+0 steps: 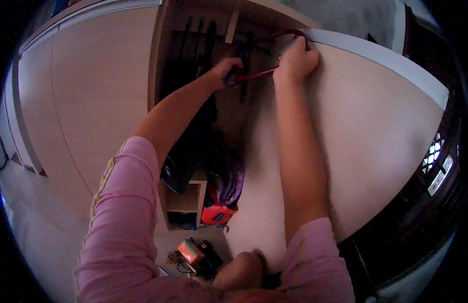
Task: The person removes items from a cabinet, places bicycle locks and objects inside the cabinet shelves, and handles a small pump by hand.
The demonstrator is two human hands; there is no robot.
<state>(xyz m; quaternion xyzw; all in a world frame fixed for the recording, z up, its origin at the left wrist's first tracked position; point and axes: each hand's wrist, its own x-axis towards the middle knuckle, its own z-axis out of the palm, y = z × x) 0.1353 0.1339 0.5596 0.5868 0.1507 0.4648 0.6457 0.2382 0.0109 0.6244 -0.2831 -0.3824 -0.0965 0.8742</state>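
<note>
Grasping a red strap (259, 75) at the wardrobe's (155, 55) opening, with right hand (296, 61) clenched around it and left hand (225, 70) apparently pinching one end. Could snag on dark strips (209, 43) inside the wardrobe if swung slack.

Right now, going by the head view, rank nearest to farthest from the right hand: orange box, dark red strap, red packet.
From the right hand:
1. Dark red strap: at the hand, running off to its left.
2. Red packet: well below and left, by the cabinet's lower end.
3. Orange box: lower still and farther left, past the packet.
</note>
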